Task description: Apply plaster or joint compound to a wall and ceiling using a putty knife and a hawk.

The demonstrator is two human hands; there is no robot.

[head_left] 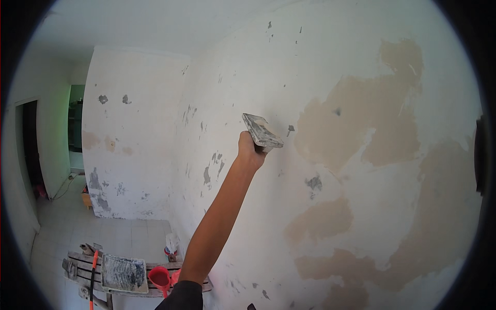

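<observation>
The long wall [330,31] runs from the right side of the room into the far corner, where the far wall [139,175] closes the space at the left. Near and low at the left, a slatted bench [81,257] stands on the pale floor [57,230]. On the right half of the long wall spreads a broad beige patch [330,134], with others below it. A bare forearm [219,222], dark-sleeved at the elbow, reaches from the near left of centre up toward the long wall. It ends in the left hand [251,155], the only one in view, and so the nearer to everything here; the right hand does not show. On the bench lies a smeared board [124,274]. The smeared float [262,132] sits just above and to the right of the left hand, its plate slanting lengthwise from upper left to lower right, so its lower right end points toward the beige patch. The fingers seem closed around the handle beneath the plate, though most of them are hidden. The plate looks apart from the long wall, but the gap is hard to judge. Smallest, a grey chip mark [290,128] lies just right of the plate.
</observation>
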